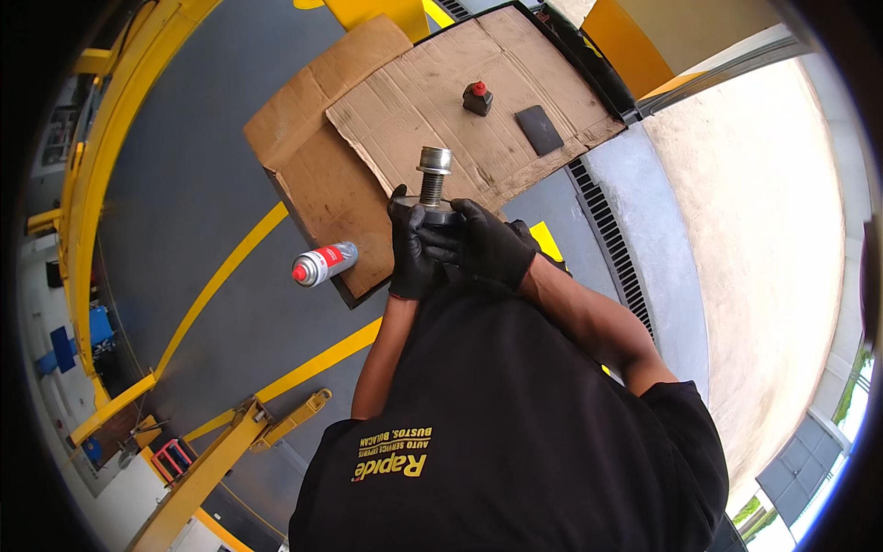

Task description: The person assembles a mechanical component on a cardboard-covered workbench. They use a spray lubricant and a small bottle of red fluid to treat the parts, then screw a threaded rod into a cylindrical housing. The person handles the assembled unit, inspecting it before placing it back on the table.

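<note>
My left hand [413, 262], in a black glove, is closed round the left side of a threaded metal post on a round dark base [430, 189]. My right hand [494, 247], gloved alike, grips the base's right side. The post points away from me, with a shiny silver collar at its top end. My fingers hide part of the base. Beyond it, a small dark bottle with a red cap [476, 103] stands on a cardboard sheet [395, 106]. Right of the bottle lies a flat dark square piece [539, 130], perhaps sandpaper.
Left of my hands is a spray can [327, 263] with a red cap, near the cardboard's edge. Yellow lines [230, 251] cross the grey floor. A yellow lift arm [207, 474] reaches in at lower left. A drain grate [609, 235] runs along the right.
</note>
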